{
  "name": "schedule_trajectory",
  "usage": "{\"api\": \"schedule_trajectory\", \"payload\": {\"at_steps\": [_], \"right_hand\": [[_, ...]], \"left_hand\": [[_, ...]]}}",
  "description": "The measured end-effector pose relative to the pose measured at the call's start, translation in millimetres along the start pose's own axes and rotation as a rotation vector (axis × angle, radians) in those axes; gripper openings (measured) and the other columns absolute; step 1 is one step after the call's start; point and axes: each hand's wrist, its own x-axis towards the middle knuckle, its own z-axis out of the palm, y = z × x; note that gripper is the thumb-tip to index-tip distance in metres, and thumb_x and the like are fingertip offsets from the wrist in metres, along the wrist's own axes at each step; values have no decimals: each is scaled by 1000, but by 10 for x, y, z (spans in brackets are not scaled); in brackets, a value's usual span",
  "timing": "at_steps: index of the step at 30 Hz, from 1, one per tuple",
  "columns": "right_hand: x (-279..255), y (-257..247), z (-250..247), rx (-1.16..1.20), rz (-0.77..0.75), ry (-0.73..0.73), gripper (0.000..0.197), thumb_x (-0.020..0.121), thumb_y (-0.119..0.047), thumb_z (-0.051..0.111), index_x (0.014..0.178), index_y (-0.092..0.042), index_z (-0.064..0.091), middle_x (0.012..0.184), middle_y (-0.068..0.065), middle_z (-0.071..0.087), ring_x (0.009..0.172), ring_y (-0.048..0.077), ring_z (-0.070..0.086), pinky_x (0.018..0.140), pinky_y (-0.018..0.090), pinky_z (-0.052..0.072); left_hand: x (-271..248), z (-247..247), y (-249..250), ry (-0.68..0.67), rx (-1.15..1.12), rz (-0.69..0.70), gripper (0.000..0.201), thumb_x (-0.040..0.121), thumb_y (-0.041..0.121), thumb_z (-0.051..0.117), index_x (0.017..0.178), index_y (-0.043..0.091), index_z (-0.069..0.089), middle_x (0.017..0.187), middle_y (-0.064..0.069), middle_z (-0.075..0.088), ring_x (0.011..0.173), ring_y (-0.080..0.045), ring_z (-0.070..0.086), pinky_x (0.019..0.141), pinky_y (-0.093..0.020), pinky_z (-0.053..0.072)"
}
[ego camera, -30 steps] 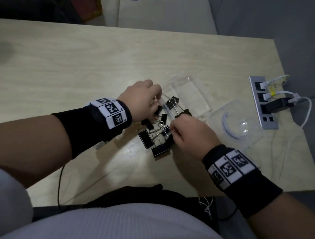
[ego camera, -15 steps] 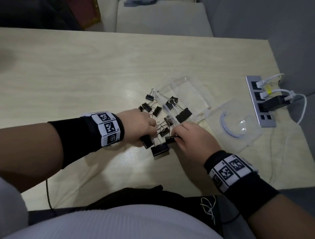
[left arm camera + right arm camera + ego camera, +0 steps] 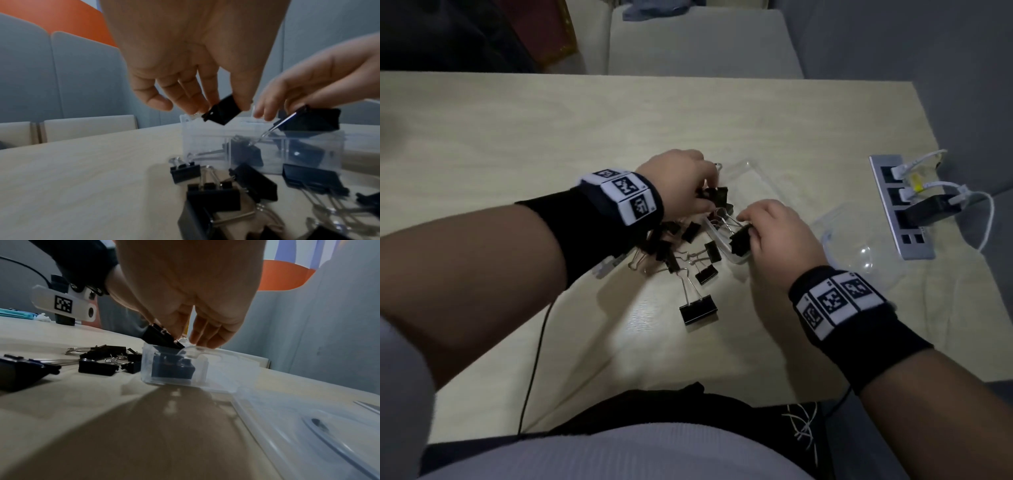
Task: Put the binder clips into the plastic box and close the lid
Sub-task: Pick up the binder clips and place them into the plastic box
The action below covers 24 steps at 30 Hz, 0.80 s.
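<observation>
A clear plastic box (image 3: 763, 178) (image 3: 207, 141) (image 3: 148, 371) stands open on the wooden table, its lid (image 3: 859, 250) (image 3: 308, 415) folded out flat to the right. My left hand (image 3: 681, 185) (image 3: 205, 104) pinches a black binder clip (image 3: 717, 197) (image 3: 222, 112) above the box's left end. My right hand (image 3: 774, 229) (image 3: 185, 335) pinches another black clip (image 3: 739, 240) (image 3: 308, 120) (image 3: 160, 337) at the box's near rim. Some clips lie inside the box (image 3: 246, 154) (image 3: 172, 368). Several more (image 3: 698, 308) (image 3: 213, 198) (image 3: 96, 368) lie loose on the table in front of it.
A grey power strip (image 3: 900, 205) with white cables and a black plug sits at the table's right edge. A black cord (image 3: 534, 359) runs off the near edge. Pale chairs (image 3: 702, 41) stand beyond the far edge.
Both hands rose from the loose pile, each with a clip, and moved away from me to the box. The pile on the table is thinner and more spread out.
</observation>
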Motion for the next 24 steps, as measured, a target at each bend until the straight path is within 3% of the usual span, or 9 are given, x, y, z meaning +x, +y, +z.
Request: {"api": "schedule_trajectory", "payload": {"at_steps": [4, 10, 13, 16, 20, 24], "right_hand": [[9, -1, 19, -42, 8, -30, 28, 90, -9, 54, 115, -13, 65, 115, 10, 62, 102, 33, 57, 89, 45, 49], [14, 27, 32, -33, 62, -70, 27, 96, -20, 49, 119, -12, 63, 117, 11, 62, 105, 33, 59, 86, 44, 51], [-44, -11, 53, 27, 71, -47, 35, 97, -33, 52, 124, -13, 59, 118, 11, 62, 106, 32, 59, 89, 46, 50], [-89, -37, 43, 52, 57, -76, 42, 94, -41, 56, 127, -14, 56, 118, 10, 62, 105, 30, 60, 90, 46, 50], [-58, -59, 28, 118, 74, -25, 32, 94, -27, 59, 123, -14, 58, 114, 11, 61, 100, 31, 60, 84, 41, 51], [16, -17, 14, 180, 180, 99, 15, 93, -12, 57, 107, -13, 62, 111, 10, 59, 93, 28, 61, 81, 39, 52]], "left_hand": [[172, 115, 93, -46, 125, -57, 32, 85, 36, 59, 114, 24, 64, 113, -3, 60, 108, -29, 57, 79, -37, 49], [194, 125, 104, -72, 170, -4, 41, 81, 41, 58, 120, 26, 58, 123, 1, 57, 114, -28, 49, 87, -41, 45], [178, 126, 133, -63, 124, -2, 50, 78, 48, 59, 124, 31, 48, 119, 6, 62, 113, -25, 50, 90, -41, 41], [205, 161, 170, -90, 137, -3, 45, 85, 49, 56, 126, 35, 47, 115, 7, 66, 116, -25, 51, 94, -43, 37], [259, 206, 212, -88, 179, -6, 31, 92, 41, 51, 122, 33, 54, 113, 4, 68, 115, -26, 53, 94, -42, 36], [279, 194, 222, -78, 234, -45, 27, 92, 38, 48, 116, 30, 60, 110, 0, 69, 112, -28, 54, 92, -41, 37]]}}
